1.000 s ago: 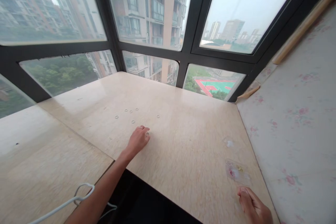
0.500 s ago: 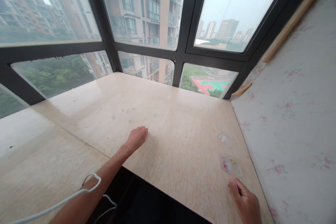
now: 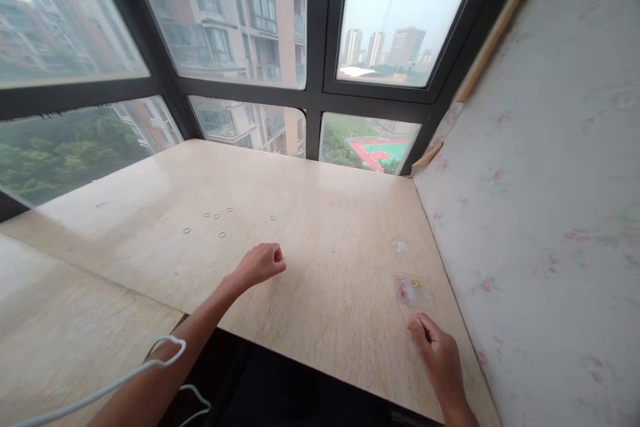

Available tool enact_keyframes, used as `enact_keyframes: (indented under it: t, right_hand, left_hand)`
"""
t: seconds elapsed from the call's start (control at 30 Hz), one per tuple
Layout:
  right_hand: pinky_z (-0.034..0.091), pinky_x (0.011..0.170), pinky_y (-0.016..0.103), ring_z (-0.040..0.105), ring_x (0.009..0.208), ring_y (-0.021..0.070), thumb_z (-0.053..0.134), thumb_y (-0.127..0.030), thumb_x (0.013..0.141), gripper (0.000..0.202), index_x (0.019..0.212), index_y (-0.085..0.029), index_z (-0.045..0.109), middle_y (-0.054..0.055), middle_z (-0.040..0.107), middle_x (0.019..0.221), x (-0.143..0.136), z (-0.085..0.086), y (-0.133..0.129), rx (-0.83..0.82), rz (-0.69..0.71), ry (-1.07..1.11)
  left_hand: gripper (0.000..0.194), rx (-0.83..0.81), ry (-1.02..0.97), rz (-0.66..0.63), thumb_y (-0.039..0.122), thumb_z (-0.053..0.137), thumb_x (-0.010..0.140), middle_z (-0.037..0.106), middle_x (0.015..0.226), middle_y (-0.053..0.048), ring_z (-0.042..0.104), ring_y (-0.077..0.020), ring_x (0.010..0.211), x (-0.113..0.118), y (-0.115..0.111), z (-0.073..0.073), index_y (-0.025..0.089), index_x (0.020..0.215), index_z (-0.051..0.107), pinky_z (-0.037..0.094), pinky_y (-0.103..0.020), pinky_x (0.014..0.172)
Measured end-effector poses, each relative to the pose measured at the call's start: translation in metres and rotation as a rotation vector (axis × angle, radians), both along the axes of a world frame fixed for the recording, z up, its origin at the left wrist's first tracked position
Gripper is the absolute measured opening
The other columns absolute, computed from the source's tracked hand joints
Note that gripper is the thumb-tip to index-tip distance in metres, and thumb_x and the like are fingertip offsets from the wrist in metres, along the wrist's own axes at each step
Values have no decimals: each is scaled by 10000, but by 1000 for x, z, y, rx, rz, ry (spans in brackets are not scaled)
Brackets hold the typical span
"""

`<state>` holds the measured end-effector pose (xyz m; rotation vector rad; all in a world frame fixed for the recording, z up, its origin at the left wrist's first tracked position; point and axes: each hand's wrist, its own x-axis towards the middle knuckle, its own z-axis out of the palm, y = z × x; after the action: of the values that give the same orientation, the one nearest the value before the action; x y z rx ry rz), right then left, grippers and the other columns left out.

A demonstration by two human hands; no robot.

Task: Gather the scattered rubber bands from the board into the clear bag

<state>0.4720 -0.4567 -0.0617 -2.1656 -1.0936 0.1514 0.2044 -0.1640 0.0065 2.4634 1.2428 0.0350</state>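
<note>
1. Six small rings lie flat beyond the left hand, five loosely grouped and one to their right; the spacing probably makes each easy to pinch.
2. Two clear packets lie on the table at right, near the wall, likely set apart from the rings.
3. The left arm stretches forward; its hand's fingers curl, seemingly pinching another ring, mostly hidden.
4. The right hand makes a loose fist just nearer than the packets; I cannot tell whether it holds anything.
</note>
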Motion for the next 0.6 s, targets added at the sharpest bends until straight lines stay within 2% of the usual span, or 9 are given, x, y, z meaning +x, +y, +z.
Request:
enact_keyframes:
  t: [0.1, 0.33, 0.47, 0.6]
  right_hand:
    - [307, 467, 204, 415, 459, 111, 375, -465, 861, 396, 605, -193, 508, -42, 399, 490, -2, 2, 2, 6, -9, 5]
    - [322, 501, 214, 451, 487, 118, 360, -436, 895, 399, 655, -182, 553, -29, 467, 525, -5, 8, 2, 24, 5, 71]
    - [330, 509, 213, 466, 490, 119, 367, -408, 901, 374, 699, -178, 581, -29, 490, 531, -5, 12, 2, 47, 22, 132]
    - [313, 498, 214, 448, 466, 111, 371, -389, 903, 359, 702, -177, 580, -39, 476, 519, -5, 13, 2, 66, 32, 157]
  left_hand:
    - [96, -36, -186, -37, 251, 509, 726, 633, 718, -25, 557, -161, 662, 34, -25, 3, 175, 708, 566, 347, -260, 556]
    - [86, -171, -549, -190, 196, 528, 748, 643, 710, -16, 555, -133, 636, 135, -98, 2, 172, 731, 608, 398, -248, 585]
    - [74, -117, -613, -312, 189, 551, 764, 639, 763, -16, 548, -127, 655, 182, -126, -5, 175, 772, 623, 416, -256, 630]
    - [121, -45, -576, -455, 175, 539, 793, 633, 880, -40, 562, -139, 724, 210, -139, -13, 181, 840, 651, 430, -262, 659]
